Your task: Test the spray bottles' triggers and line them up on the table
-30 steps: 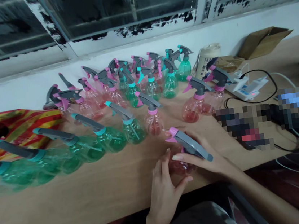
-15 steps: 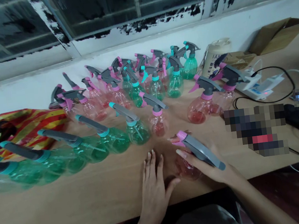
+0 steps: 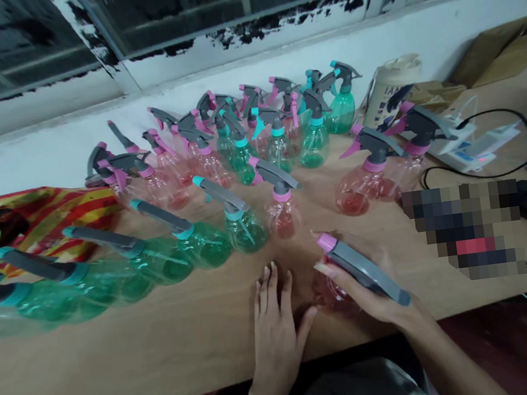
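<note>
My right hand [image 3: 370, 287] is wrapped round a pink spray bottle [image 3: 334, 294] with a grey and pink trigger head, near the table's front edge. Its palm and some fingers are partly hidden behind the bottle's head. Just left of it, my left hand [image 3: 279, 324] lies flat on the wooden table [image 3: 176, 349], fingers stretched out and thumb toward the bottle, holding nothing. Beyond the hands stands another pink spray bottle [image 3: 283, 211], beside a green one [image 3: 244, 228]. A line of green spray bottles [image 3: 163, 258] runs off to the left.
Several pink and green spray bottles [image 3: 242, 155] crowd along the wall. Two pink ones [image 3: 354, 193] stand to the right. A red and yellow striped bag [image 3: 68, 215] lies at left. At right are a cream container [image 3: 394, 88], a cardboard box [image 3: 500, 53], a white power strip [image 3: 478, 148] and cables.
The view has shifted slightly. My right hand still holds the pink spray bottle, with its fingers drawn in a little around the trigger. My left hand stays flat on the table.
</note>
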`<control>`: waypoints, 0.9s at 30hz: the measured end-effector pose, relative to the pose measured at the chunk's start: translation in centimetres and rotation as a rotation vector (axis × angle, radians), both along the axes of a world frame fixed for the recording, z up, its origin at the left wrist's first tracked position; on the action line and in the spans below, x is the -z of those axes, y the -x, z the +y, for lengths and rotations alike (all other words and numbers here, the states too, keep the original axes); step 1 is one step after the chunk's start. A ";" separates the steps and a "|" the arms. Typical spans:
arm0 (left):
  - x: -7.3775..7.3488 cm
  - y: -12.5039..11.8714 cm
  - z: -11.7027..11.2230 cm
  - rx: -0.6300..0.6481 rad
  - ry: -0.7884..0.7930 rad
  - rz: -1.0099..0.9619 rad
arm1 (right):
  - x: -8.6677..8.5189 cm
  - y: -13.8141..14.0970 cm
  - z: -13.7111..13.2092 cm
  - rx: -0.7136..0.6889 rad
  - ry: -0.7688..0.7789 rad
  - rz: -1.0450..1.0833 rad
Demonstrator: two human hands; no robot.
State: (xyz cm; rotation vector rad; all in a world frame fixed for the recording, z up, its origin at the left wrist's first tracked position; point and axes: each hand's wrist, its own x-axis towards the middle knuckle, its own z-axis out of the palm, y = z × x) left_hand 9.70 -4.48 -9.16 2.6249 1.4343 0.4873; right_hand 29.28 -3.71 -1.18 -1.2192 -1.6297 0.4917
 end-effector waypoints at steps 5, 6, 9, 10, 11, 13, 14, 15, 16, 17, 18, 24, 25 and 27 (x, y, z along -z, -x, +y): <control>0.0 0.1 0.0 -0.021 0.015 -0.045 | 0.2 -0.1 -0.2 -0.024 -0.018 0.010; 0.1 0.1 0.0 -0.020 0.018 -0.047 | 0.2 -0.1 -0.2 -0.042 -0.020 0.009; 0.1 0.0 0.1 -0.011 0.023 -0.045 | 0.2 -0.1 -0.4 -0.043 -0.019 -0.013; 0.0 0.0 0.1 -0.011 0.023 -0.046 | 0.3 -0.1 -0.4 -0.027 -0.011 -0.014; 0.0 0.0 0.1 -0.013 0.023 -0.049 | 0.3 -0.1 -0.5 -0.009 0.000 -0.008; 0.0 0.0 0.1 -0.016 0.024 -0.053 | 0.5 -0.1 -0.6 0.018 0.030 0.017; 0.1 0.0 0.1 -0.016 0.026 -0.053 | 0.6 0.0 -0.6 0.024 0.041 0.026; 0.1 0.0 0.1 -0.016 0.028 -0.053 | 0.7 0.0 -0.6 0.029 0.048 0.030; 0.1 0.0 0.1 -0.016 0.030 -0.052 | 0.7 0.0 -0.6 0.034 0.050 0.030; 0.1 0.0 0.1 -0.017 0.033 -0.051 | 0.8 0.0 -0.7 0.041 0.050 0.029; 0.1 0.0 0.1 -0.016 0.035 -0.050 | 0.8 0.0 -0.7 0.045 0.051 0.026; -0.1 0.0 0.0 -0.020 0.049 -0.046 | 0.9 -0.1 -0.6 0.045 0.086 0.027; -0.1 0.0 0.0 -0.021 0.054 -0.048 | 0.9 -0.1 -0.6 0.043 0.096 0.024; -0.2 -0.1 0.0 -0.026 0.063 -0.054 | 1.0 -0.1 -0.6 0.044 0.098 0.015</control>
